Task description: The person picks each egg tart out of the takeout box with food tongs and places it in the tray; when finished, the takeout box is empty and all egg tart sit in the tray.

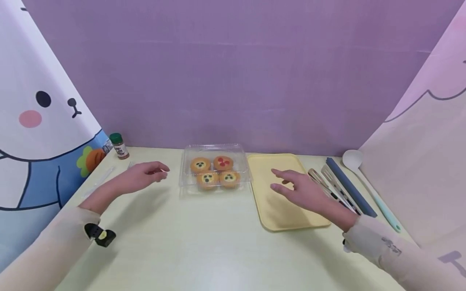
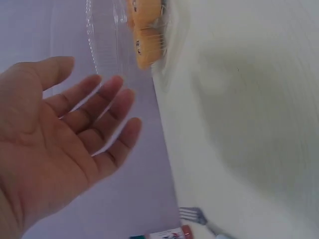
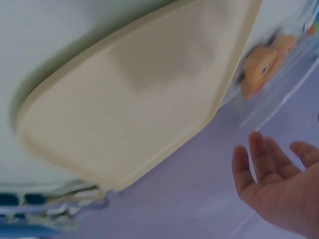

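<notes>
- Head view: a clear plastic clamshell box (image 1: pixel 215 169) holding four small decorated cakes is seen at the middle of the pale surface (image 1: pixel 204 246), lid closed so far as can be told. The left hand (image 1: pixel 143 176) hovers just to the left of the box, its fingers loosely bent and holding nothing. The right hand (image 1: pixel 300 190) hangs over the yellow tray (image 1: pixel 271 214), which lies just right of the box, with fingers spread apart and nothing held.
- Also in the head view: metal tongs (image 1: pixel 329 186), a dark blue flat tool (image 1: pixel 349 186) and a white spoon with a pale green handle (image 1: pixel 364 178) lie right of the tray; a small spice jar (image 1: pixel 119 146) stands at the back left, and a clear plastic fork (image 1: pixel 105 176) lies near it.
- Left wrist view: the left hand's open palm and relaxed, slightly parted fingers (image 2: pixel 107 107) are shown apart from the box (image 2: pixel 149 35), nothing touched; the fork's tines (image 2: pixel 192 215) and the jar's label show at the bottom edge.
- Right wrist view: the tray (image 3: pixel 129 104) fills the frame, the box with its cakes (image 3: pixel 264 69) is blurred beyond its far edge, and the right hand's straight, separated fingers (image 3: pixel 259 164) grasp nothing.
- Judgement: both hands appear to be closing on the box. A thin clamshell is best steadied low on one side while the lid edge is taken lightly on the other, so the cakes are not crushed or jolted.
</notes>
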`<action>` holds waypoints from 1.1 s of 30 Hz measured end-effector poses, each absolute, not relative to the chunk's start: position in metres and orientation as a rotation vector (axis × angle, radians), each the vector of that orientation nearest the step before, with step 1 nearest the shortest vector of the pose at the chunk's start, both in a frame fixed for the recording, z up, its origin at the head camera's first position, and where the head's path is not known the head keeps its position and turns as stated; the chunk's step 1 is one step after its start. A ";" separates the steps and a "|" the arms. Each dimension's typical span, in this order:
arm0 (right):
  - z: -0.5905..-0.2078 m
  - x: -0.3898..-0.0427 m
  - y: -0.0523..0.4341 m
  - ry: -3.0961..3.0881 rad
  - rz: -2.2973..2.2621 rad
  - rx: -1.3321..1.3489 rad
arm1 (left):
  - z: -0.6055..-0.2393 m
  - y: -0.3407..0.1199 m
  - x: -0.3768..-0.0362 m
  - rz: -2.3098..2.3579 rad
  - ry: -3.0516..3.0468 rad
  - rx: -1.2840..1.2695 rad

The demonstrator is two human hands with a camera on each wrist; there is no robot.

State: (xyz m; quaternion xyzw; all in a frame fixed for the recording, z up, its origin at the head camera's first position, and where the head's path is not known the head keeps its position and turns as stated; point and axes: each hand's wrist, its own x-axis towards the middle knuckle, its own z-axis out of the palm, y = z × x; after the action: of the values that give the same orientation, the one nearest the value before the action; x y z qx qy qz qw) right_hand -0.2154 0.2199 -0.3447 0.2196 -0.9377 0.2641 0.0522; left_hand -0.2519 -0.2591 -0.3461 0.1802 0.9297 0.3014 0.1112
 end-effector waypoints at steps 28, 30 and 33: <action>-0.392 -0.213 0.039 -2.422 0.840 0.864 | -0.396 -0.244 -0.271 1.463 2.013 0.210; -0.394 -0.213 0.034 -2.430 0.825 0.838 | -0.399 -0.244 -0.271 1.489 1.990 0.201; -0.395 -0.213 0.027 -2.457 0.809 0.789 | -0.401 -0.246 -0.270 1.518 1.959 0.188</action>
State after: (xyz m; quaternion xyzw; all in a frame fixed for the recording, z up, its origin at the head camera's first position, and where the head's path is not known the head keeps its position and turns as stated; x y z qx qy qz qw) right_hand -0.2134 0.0270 -0.3950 0.2849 -0.8869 0.2921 0.2167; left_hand -0.2702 -0.2458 -0.4010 0.0714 0.7461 0.5782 0.3225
